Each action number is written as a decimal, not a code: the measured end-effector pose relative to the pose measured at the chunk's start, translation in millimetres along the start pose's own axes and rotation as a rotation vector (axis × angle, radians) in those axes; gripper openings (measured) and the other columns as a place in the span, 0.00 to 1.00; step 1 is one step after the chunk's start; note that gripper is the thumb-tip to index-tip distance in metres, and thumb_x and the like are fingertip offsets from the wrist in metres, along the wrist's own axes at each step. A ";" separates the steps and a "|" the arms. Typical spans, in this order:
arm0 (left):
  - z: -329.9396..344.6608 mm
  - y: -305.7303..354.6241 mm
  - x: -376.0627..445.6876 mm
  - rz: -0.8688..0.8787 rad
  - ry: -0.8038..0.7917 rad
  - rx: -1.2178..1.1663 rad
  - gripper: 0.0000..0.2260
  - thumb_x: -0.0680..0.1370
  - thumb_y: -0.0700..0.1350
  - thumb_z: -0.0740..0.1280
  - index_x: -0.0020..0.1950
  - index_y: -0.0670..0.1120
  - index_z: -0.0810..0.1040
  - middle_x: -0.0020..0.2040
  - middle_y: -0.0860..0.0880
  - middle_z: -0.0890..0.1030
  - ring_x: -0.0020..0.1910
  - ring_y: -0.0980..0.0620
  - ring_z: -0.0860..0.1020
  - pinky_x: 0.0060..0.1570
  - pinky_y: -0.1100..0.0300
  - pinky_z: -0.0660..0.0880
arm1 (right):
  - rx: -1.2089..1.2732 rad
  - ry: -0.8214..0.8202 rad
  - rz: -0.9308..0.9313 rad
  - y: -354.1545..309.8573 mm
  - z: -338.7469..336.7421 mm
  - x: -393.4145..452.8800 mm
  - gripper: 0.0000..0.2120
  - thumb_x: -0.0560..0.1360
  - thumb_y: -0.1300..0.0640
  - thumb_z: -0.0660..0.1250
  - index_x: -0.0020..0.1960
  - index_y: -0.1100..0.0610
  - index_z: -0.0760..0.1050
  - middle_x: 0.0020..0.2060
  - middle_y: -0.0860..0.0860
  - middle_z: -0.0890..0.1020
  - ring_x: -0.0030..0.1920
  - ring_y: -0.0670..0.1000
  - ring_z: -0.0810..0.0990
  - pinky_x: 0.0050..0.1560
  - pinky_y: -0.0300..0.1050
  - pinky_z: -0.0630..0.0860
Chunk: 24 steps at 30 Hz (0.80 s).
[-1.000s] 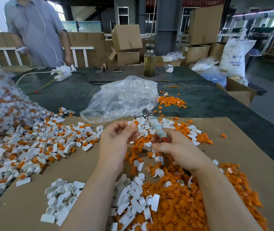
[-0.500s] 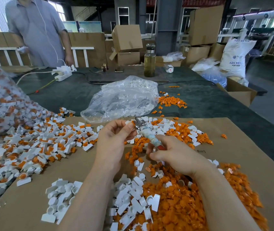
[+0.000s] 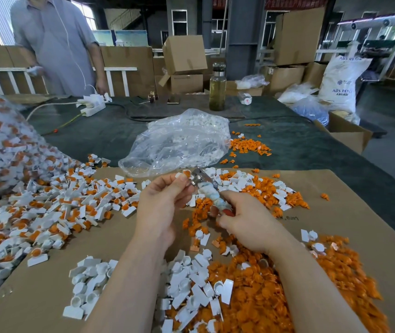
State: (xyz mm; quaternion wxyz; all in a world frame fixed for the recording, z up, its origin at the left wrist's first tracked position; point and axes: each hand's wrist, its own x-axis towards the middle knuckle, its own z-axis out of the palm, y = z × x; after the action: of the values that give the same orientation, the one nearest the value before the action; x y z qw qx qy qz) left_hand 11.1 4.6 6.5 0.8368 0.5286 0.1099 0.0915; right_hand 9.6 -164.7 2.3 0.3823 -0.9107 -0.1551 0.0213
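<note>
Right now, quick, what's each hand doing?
Left hand: fingers pinch a small white and orange part.
Right hand: grips the wrapped tool.

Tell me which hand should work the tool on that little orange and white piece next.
Right. The right hand grips the tool by its wrapped handle, with its metal head at the piece that the left hand pinches.

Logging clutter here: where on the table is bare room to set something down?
Bare cardboard: front left between the mixed pile and white heap, and far right beyond the orange pile. The cloth left of the bag is free. Crowded around the left hand and right hand.
</note>
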 end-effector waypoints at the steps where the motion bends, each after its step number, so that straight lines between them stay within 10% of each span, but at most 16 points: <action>1: -2.2 2.2 0.8 -0.040 0.046 -0.061 0.01 0.76 0.39 0.71 0.46 0.43 0.81 0.40 0.47 0.86 0.40 0.54 0.85 0.37 0.63 0.81 | -0.019 0.052 0.006 2.0 0.0 0.5 0.04 0.75 0.59 0.66 0.47 0.51 0.77 0.38 0.46 0.81 0.37 0.45 0.79 0.37 0.45 0.77; 7: -31.8 18.2 13.8 -0.215 0.475 -0.462 0.10 0.81 0.41 0.66 0.61 0.43 0.78 0.46 0.43 0.87 0.40 0.53 0.86 0.41 0.60 0.83 | -0.082 0.396 0.131 17.8 -6.1 4.0 0.06 0.78 0.53 0.65 0.42 0.50 0.74 0.32 0.46 0.77 0.32 0.45 0.75 0.29 0.39 0.64; 14: -51.7 21.3 20.3 -0.132 0.520 -0.870 0.18 0.86 0.41 0.54 0.75 0.41 0.68 0.66 0.43 0.78 0.62 0.50 0.80 0.57 0.58 0.79 | -0.278 0.302 0.200 23.4 -3.7 4.5 0.10 0.76 0.51 0.66 0.36 0.50 0.70 0.33 0.47 0.77 0.35 0.48 0.75 0.31 0.43 0.66; 24: -23.6 24.0 8.9 -0.153 0.489 -0.417 0.04 0.84 0.40 0.60 0.57 0.45 0.73 0.44 0.46 0.82 0.47 0.53 0.84 0.47 0.63 0.82 | -0.384 0.147 0.045 14.4 8.5 8.0 0.07 0.75 0.46 0.67 0.50 0.46 0.76 0.42 0.42 0.78 0.43 0.47 0.77 0.37 0.42 0.74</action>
State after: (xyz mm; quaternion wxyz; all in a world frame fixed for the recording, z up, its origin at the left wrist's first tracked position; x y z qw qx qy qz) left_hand 12.1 37.7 17.6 0.8802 0.2987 0.3256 0.1730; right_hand 19.6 -165.9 -13.3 0.2114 -0.9692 -0.1077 -0.0664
